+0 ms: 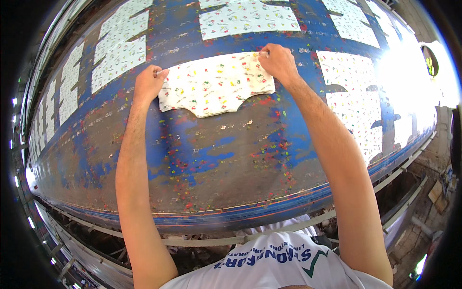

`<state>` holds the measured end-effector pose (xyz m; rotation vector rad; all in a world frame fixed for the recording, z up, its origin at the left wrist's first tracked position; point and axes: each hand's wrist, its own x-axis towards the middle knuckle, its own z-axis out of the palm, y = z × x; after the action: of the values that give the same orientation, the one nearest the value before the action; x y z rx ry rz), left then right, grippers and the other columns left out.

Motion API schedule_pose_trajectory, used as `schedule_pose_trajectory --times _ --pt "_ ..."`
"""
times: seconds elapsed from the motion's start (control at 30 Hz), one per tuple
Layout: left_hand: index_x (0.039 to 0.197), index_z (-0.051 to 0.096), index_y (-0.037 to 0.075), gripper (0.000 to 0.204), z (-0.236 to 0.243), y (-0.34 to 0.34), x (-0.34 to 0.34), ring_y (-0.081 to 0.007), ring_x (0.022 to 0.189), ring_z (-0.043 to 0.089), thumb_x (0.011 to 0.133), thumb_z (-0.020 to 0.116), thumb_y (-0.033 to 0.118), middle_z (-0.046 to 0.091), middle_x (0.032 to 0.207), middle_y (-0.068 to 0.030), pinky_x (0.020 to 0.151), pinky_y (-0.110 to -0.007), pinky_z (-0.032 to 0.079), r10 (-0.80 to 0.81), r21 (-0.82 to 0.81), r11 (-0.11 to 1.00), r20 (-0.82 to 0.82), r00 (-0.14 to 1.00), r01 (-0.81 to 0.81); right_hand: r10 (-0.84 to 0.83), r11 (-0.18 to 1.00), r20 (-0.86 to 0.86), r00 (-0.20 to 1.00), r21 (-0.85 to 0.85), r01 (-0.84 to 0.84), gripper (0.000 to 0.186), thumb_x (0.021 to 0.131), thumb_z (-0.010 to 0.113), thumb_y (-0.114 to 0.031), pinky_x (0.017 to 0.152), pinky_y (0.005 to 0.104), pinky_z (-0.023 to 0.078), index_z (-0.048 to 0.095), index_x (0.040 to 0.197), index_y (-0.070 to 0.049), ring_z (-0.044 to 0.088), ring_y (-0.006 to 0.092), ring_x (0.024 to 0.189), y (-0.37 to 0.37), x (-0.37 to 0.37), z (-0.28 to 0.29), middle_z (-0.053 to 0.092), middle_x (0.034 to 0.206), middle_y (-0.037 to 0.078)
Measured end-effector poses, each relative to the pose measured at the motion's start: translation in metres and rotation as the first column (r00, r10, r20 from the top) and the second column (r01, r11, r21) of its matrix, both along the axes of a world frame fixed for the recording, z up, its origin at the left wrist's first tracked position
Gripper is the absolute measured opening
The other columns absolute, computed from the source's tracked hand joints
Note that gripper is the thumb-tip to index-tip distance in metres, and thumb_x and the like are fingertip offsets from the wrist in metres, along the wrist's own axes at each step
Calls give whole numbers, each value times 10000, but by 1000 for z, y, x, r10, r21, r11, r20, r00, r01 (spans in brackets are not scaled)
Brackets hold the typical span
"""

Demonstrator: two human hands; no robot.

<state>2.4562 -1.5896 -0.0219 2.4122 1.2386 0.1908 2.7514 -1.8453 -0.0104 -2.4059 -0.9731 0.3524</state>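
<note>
A white fabric piece with small colourful prints (216, 84), cut with two curved notches along its near edge, lies on a paint-speckled blue and grey printing table (226, 164); it appears to be more than one layer thick. My left hand (148, 83) pinches its upper left corner with bent fingers. My right hand (279, 62) grips the upper right corner, fingers curled over the edge. Both forearms reach up from the lower edge of the view, over the table's near side.
Similar printed pieces lie in rows beyond (248, 19), at left (118, 62) and at right (353, 120). Strong glare covers the right side. A metal rail runs below the table's near edge (298, 226), with a concrete floor (433, 164) at far right.
</note>
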Motion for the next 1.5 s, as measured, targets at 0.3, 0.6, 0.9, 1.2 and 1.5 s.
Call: schedule_pose_trajectory --times 0.3,0.6,0.9,1.2,1.5 --pt "1047 714 -3 317 9 -8 15 -391 965 712 951 717 299 745 980 -209 836 -476 530 65 1 998 -180 981 -66 65 984 -65 996 -164 -75 313 786 698 -198 971 454 572 780 1037 -30 719 393 1075 13 10 4 758 1069 237" --pt "1182 720 25 224 89 -113 -3 -289 929 699 970 689 91 717 1059 -150 835 -386 542 -159 163 979 215 964 125 253 962 -68 965 121 -244 329 855 788 -315 867 485 560 679 1049 -74 715 381 1020 -27 -29 23 753 1006 198" --pt "1069 778 26 168 183 -275 -35 -145 794 631 902 761 35 700 945 -69 667 -273 476 -127 66 992 407 905 109 123 850 -273 954 524 41 221 871 793 -115 738 350 555 763 1077 -39 719 236 779 -146 -74 77 761 893 132" --pt "1254 735 14 359 204 -458 -39 -169 872 643 897 773 20 694 1017 -95 750 -305 536 -23 -225 964 461 887 142 69 847 -344 936 516 128 212 916 723 -8 800 326 547 751 1125 -40 688 168 869 -379 -35 112 758 1001 86" --pt "1055 697 -29 179 166 -624 32 -250 878 642 974 719 129 674 1000 -126 792 -339 507 -38 -194 973 399 916 125 -52 840 -420 906 472 267 178 996 682 -53 757 257 497 682 1173 -29 590 91 828 -600 47 101 691 923 31"
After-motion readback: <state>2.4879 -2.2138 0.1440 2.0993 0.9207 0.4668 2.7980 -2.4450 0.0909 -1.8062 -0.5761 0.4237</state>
